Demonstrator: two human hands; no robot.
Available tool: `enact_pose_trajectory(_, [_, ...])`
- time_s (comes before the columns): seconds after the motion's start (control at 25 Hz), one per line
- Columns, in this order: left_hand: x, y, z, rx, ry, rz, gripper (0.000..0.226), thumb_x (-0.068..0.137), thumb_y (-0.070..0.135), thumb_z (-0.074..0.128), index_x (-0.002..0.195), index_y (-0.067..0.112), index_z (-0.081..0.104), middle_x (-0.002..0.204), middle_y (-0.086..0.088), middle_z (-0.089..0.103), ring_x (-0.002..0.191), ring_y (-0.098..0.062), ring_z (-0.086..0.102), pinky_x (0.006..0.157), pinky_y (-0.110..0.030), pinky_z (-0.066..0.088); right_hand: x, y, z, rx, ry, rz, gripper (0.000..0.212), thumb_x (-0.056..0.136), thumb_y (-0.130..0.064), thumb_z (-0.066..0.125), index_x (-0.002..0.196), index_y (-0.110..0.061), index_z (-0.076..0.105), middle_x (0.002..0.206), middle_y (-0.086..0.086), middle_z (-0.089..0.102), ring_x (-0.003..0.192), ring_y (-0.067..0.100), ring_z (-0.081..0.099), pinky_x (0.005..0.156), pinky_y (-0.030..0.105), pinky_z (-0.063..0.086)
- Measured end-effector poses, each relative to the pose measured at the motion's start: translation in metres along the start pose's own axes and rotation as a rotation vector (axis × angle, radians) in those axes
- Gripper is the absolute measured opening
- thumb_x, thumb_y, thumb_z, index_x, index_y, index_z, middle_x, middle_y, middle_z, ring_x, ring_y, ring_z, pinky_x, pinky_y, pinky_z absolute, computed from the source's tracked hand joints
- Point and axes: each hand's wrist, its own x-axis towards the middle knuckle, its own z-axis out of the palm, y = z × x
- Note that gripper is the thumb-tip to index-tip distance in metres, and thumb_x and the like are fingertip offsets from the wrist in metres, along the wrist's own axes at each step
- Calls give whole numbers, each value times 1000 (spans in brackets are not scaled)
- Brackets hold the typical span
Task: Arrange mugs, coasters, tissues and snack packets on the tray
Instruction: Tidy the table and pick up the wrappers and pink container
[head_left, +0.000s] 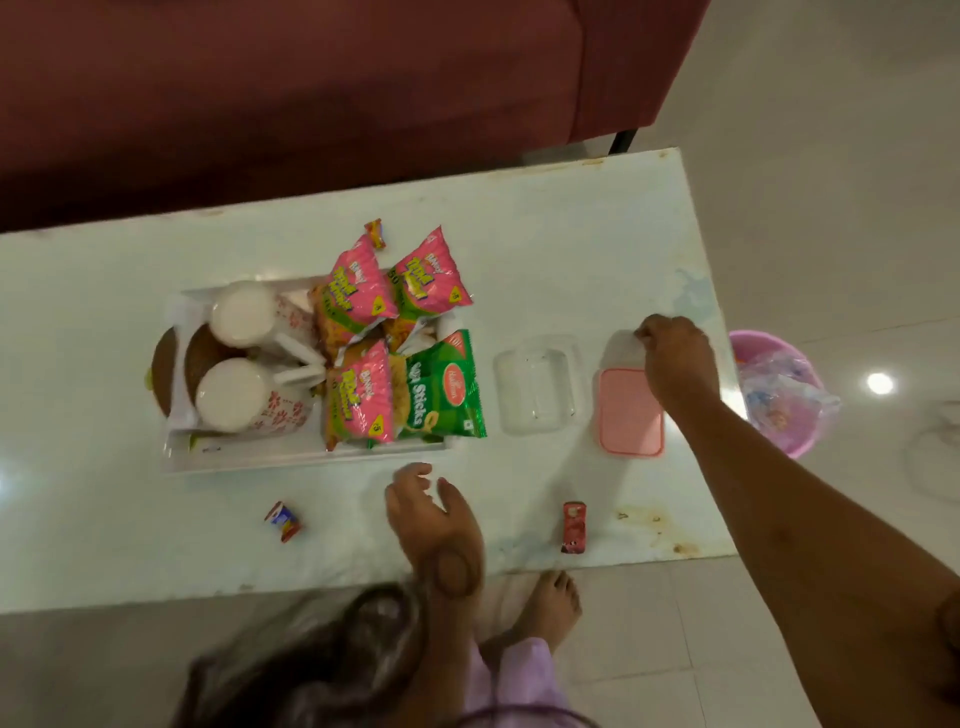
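White and shiny, the table (571, 249) stands in front of a dark red sofa (260, 78), and a pink bucket (779, 395) sits on the floor past its far end.

On the table is a white tray (291, 460). It is nearly full. Two white mugs (234, 358) with red flowers sit side by side at one end. Brown coasters (166, 371) lean beside them at the tray's edge, partly tucked under the mugs. At the other end, pink snack packets (358, 291) and a green packet of sticks (441, 389) are piled close together, and some hang over the rim. I think they are packed tight so that everything fits.

Just beside the tray stands a clear box (537, 384), and next to that lies its pink lid (631, 413).

Her right hand (675, 358) reaches out past the lid with its fingers pinched on something white at the far corner. It may be a tissue, but I cannot tell. Her left hand (431, 514) hovers open near the front of the tray and holds nothing.

Three little wrapped sweets are still outside the tray: a red one (574, 527), a red and white one (284, 521), and one behind the packets (376, 234). I think these may go in next.
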Motion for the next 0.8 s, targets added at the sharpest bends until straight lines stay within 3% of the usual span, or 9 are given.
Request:
enact_pose_trajectory(0.12, [45,-49,-45,151,172,-265,41,77,16,49,109,-9,57,106,-31,57,103,-46,53,92,-44,34,-11,-33,2,219,134,-38,27,91,-5,43,105,-9,66,105,16,68,97,33,63,85,37,51])
enact_pose_trajectory(0.2, [67,-70,-67,300,141,-429,45,84,13,60,125,-2,49,124,-29,51,117,-46,47,98,-43,31,-26,-59,3,385,182,-45,24,91,-9,45,102,-13,66,102,8,71,91,25,65,80,31,50])
enact_pose_trajectory(0.32, [93,-90,-81,391,16,-496,48,86,15,62,129,3,46,130,-30,45,120,-47,44,101,-48,35,-53,-86,12,472,187,-74,17,91,-11,48,96,-16,64,100,0,72,84,21,66,74,29,51])
enact_pose_trajectory(0.56, [102,-100,-77,316,-73,-424,16,85,7,61,100,2,60,103,-28,64,100,-44,58,85,-43,46,-86,-94,38,266,66,-36,13,93,-13,49,101,-12,60,99,9,69,85,27,65,72,33,51])
enact_pose_trajectory(0.72, [62,-64,-54,4,-87,-323,17,79,7,69,93,4,59,85,-19,71,84,-38,68,82,-41,53,-90,-95,44,239,57,-2,14,92,-10,52,104,-9,59,100,13,68,88,29,65,75,35,51])
enact_pose_trajectory(0.8, [42,-31,-39,-195,-124,-274,22,78,6,72,91,9,56,77,-7,69,74,-31,70,77,-44,56,-90,-94,43,275,80,28,14,91,-9,56,104,-9,60,102,13,68,93,28,64,78,34,50])
